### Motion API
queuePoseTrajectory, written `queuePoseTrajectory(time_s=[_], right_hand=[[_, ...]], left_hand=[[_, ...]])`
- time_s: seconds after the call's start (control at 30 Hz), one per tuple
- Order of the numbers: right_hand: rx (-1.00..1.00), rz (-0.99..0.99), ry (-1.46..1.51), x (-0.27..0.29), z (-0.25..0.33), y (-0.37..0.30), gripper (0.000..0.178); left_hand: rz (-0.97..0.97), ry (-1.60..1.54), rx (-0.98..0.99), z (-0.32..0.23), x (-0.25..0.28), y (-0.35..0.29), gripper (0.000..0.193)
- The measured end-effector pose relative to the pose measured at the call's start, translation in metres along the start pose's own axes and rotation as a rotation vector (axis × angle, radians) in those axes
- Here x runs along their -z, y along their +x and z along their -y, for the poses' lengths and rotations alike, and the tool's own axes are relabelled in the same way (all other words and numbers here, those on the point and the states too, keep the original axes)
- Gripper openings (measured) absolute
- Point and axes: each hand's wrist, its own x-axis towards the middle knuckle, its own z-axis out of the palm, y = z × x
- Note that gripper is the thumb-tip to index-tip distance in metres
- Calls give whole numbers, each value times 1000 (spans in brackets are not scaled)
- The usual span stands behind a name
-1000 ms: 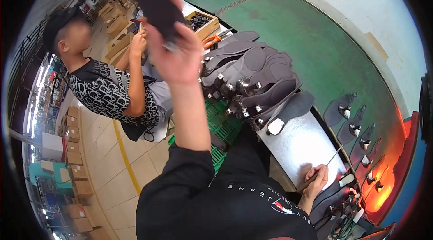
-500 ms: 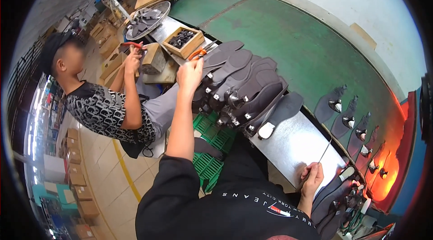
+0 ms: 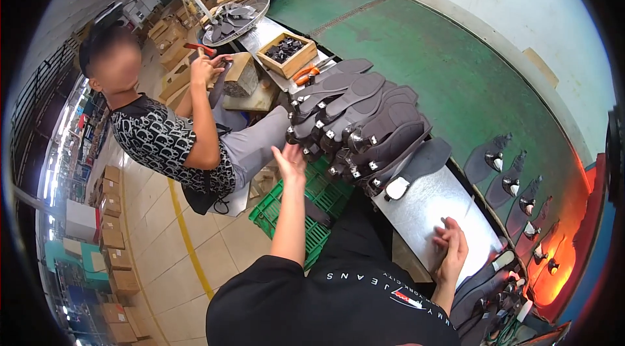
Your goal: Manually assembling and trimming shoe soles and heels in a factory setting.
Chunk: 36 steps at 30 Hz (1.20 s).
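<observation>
The dark soles (image 3: 357,97) lie, long axes slanting up-right, just beyond the spread fingers of the nearer left hand (image 3: 291,165); what the right hand (image 3: 452,249) pinches, I cannot tell.

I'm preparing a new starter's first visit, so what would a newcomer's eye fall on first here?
First, the bright orange glow at lower right, at the near end of the green belt. Next, the heap of dark insoles near the centre, the open left hand close to its lower left. Then, at left, a co-worker holding a red tool.
</observation>
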Motion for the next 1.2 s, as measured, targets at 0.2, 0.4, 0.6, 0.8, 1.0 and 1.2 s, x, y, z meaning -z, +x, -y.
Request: queuePoseTrajectory(time_s=[0.2,0.4,0.6,0.8,1.0,1.2], right_hand=[[-286,412,394,-48,-3,35,26],[-275,461,460,-95,-14,42,25],[-427,192,342,-57,9,38,23],[218,237,119,100,181,-89,26],[732,-1642,-72,302,261,-393,28],[471,-1965,426,455,260,-613,26]], left_hand=[[196,-389,81,23,-43,-33,80],[98,-461,111,20,-45,-19,65],[-226,-245,-65,63,-103,-22,50],[655,322,816,341,-156,-204,43],[1095,503,1050,414,-111,-305,35],[1192,610,1009,450,-48,-304,28]])
